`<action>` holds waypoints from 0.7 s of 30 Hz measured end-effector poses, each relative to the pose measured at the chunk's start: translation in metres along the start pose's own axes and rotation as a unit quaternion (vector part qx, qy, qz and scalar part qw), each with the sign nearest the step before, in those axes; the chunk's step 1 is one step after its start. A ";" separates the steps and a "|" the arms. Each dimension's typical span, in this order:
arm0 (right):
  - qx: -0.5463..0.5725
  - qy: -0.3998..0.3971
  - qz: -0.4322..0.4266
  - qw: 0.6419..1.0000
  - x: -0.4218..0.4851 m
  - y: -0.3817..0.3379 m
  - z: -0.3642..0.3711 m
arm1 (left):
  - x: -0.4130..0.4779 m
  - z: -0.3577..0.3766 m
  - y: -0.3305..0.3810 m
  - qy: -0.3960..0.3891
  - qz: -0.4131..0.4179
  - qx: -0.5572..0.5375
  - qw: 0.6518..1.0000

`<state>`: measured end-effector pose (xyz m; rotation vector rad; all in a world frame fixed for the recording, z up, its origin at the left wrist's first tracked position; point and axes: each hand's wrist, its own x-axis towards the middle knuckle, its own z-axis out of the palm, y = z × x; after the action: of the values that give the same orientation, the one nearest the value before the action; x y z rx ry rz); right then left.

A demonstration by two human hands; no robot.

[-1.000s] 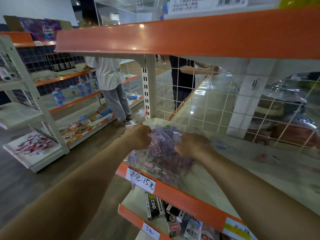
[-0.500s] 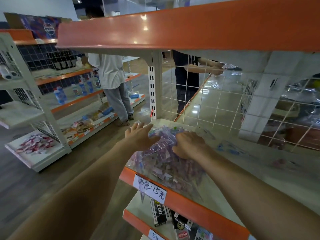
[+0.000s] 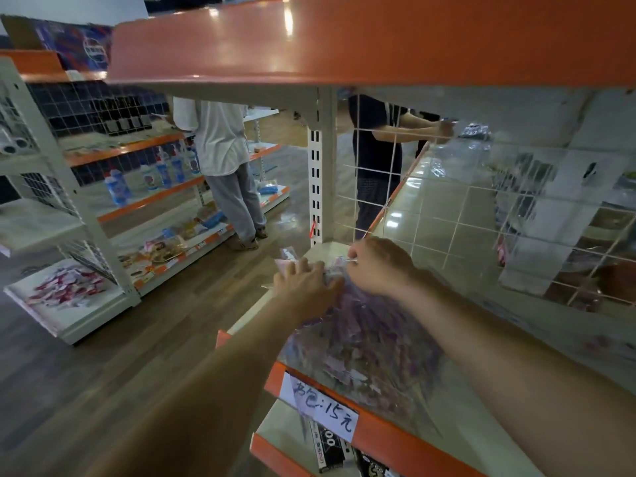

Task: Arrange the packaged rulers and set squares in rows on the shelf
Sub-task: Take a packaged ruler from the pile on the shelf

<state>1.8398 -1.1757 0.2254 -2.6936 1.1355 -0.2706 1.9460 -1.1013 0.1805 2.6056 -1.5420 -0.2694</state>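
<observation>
Where wire grid (image 3: pixel 447 215) backs shelf (image 3: pixel 395 438), packets (image 3: pixel 364 339) piled.

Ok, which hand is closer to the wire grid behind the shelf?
Right: right hand just before the wire grid; left hand farther forward, on the packets.

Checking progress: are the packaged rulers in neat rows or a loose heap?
A loose heap: the packets overlap at mixed angles on the shelf, no rows visible.

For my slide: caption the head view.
Left hand and right hand handle ruler packs on the shelf.
</observation>
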 end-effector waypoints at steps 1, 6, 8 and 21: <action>0.011 -0.005 -0.005 1.000 0.011 -0.007 0.002 | 0.000 0.006 -0.001 0.015 -0.003 -0.013 1.000; 0.020 -0.095 -0.007 0.995 0.070 -0.051 0.028 | -0.005 0.020 -0.002 0.057 0.014 -0.021 0.998; -0.004 -0.131 -0.004 0.991 0.085 -0.065 0.041 | -0.009 0.020 -0.001 0.057 0.028 -0.020 0.998; 0.116 -0.170 0.070 0.976 0.133 -0.091 0.063 | -0.027 0.021 0.001 0.019 0.106 -0.017 0.994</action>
<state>2.0095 -1.2022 0.2005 -2.3288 1.1043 0.0763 1.9284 -1.0775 0.1629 2.3802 -1.7665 -0.2249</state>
